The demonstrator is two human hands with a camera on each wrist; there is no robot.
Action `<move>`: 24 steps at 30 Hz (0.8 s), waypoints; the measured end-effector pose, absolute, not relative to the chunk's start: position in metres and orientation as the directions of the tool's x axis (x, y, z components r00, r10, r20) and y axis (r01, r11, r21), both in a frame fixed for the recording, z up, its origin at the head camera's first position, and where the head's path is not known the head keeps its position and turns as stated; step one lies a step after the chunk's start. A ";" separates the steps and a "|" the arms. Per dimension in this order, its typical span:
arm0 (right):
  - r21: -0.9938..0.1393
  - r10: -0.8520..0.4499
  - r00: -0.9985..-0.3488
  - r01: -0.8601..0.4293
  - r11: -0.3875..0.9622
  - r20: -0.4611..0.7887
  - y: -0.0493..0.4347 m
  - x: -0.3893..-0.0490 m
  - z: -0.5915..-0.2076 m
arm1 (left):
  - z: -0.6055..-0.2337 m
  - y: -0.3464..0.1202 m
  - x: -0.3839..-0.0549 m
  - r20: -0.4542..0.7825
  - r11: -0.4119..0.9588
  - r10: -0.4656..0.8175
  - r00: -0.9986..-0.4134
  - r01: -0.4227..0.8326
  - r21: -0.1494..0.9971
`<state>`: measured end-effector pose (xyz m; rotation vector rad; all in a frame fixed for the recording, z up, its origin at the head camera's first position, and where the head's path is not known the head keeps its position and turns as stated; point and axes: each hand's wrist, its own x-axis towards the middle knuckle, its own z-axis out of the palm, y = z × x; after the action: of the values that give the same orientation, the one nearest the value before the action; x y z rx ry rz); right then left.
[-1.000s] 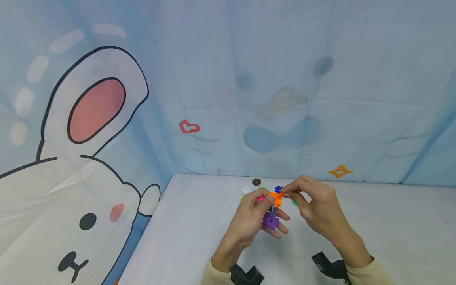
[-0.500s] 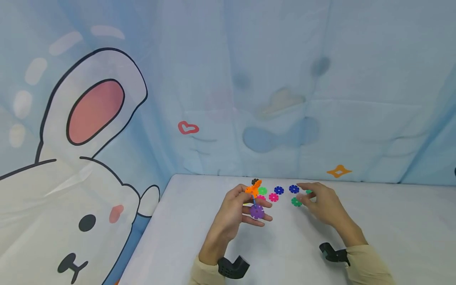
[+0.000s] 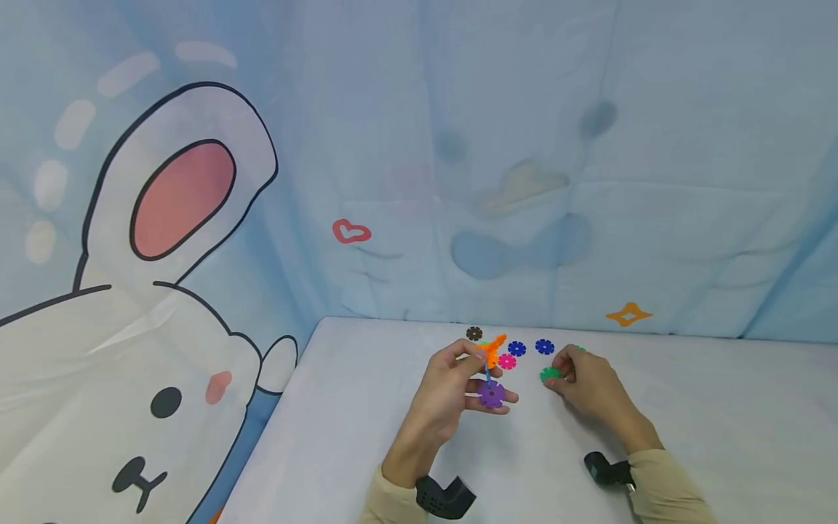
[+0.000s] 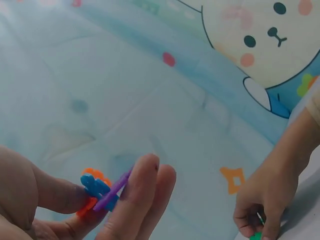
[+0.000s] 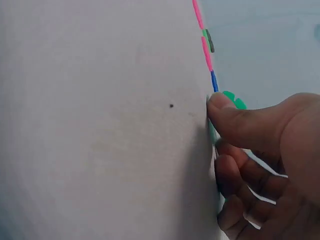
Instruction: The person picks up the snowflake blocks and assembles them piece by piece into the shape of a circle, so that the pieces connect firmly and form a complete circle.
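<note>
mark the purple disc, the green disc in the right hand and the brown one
Purple notched disc (image 3: 492, 400): head view, flat face.
Green notched disc (image 3: 549, 373): head view, uncovered part.
Brown notched disc (image 3: 470, 333): head view, left side.

Light looks soft, the wrist views dimmer, a blurry shadow (image 5: 190, 200) crossing the tabletop (image 5: 100, 125).

No readable txt, labels, brands or nos. in head, L or R wrist views. Simple symbols only: red heart outline (image 3: 351, 239) & orange 4-pt star (image 3: 616, 316), printed on blue backdrop (image 3: 393, 145).
</note>
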<state>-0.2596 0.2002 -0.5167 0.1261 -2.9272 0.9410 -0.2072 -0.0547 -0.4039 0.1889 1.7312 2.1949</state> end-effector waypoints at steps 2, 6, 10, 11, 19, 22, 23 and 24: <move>-0.591 -0.070 -0.992 -0.116 0.798 0.101 0.202 -0.260 -0.516 | -0.405 -0.053 -0.207 -0.091 -0.193 0.332 -0.939 -0.163 0.968; -0.618 -0.093 -0.984 -0.167 0.768 0.150 0.205 -0.259 -0.511 | -0.405 -0.049 -0.205 -0.062 -0.147 0.279 -0.958 -0.106 0.983; -0.654 -0.085 -0.970 -0.218 0.725 0.229 0.204 -0.254 -0.494 | -0.405 -0.045 -0.203 -0.038 -0.115 0.216 -0.976 -0.064 0.991; -0.663 -0.079 -0.963 -0.234 0.711 0.256 0.203 -0.252 -0.488 | -0.405 -0.044 -0.202 -0.033 -0.113 0.202 -0.979 -0.056 0.992; -0.803 -0.001 -0.949 -0.267 0.533 0.315 0.189 -0.232 -0.441 | -0.406 -0.037 -0.197 0.037 -0.053 0.189 -0.981 0.027 0.998; -0.856 0.001 -0.954 -0.268 0.443 0.299 0.186 -0.224 -0.428 | -0.406 -0.035 -0.194 0.056 -0.031 0.222 -0.973 0.051 0.998; -0.866 -0.003 -0.954 -0.275 0.418 0.301 0.185 -0.222 -0.425 | -0.406 -0.035 -0.193 0.065 -0.025 0.233 -0.970 0.060 0.998; -0.872 -0.009 -0.952 -0.284 0.398 0.306 0.184 -0.219 -0.422 | -0.406 -0.034 -0.192 0.075 -0.020 0.241 -0.968 0.072 0.997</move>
<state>-0.2193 0.1838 -0.4218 0.2580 -2.4046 1.5759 -0.1921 -0.0345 -0.4062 0.3400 2.1110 2.1347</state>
